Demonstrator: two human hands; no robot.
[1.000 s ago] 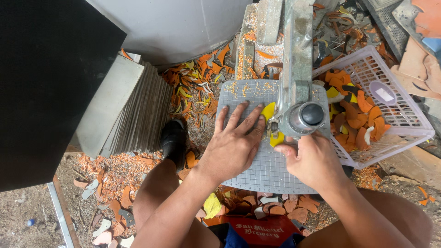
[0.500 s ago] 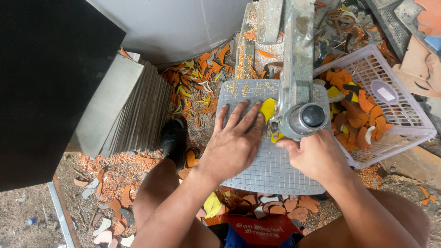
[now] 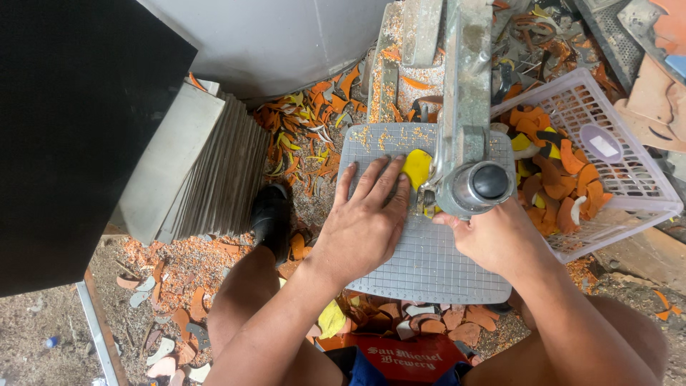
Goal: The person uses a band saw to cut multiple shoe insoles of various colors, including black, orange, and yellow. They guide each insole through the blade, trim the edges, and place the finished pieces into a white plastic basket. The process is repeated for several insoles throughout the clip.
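While the left hand (image 3: pixel 368 225) presses one yellow piece (image 3: pixel 416 169) flat under the cutter arm (image 3: pixel 468 107) on the gridded mat (image 3: pixel 429 264), the right hand (image 3: pixel 493 236) pinches its near edge, one scrap basket (image 3: pixel 629 179) crowding the mat's right side.

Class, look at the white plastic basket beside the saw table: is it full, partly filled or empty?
Partly filled. Orange and yellow cut pieces cover the near end of the basket, while bare mesh shows at the far end.
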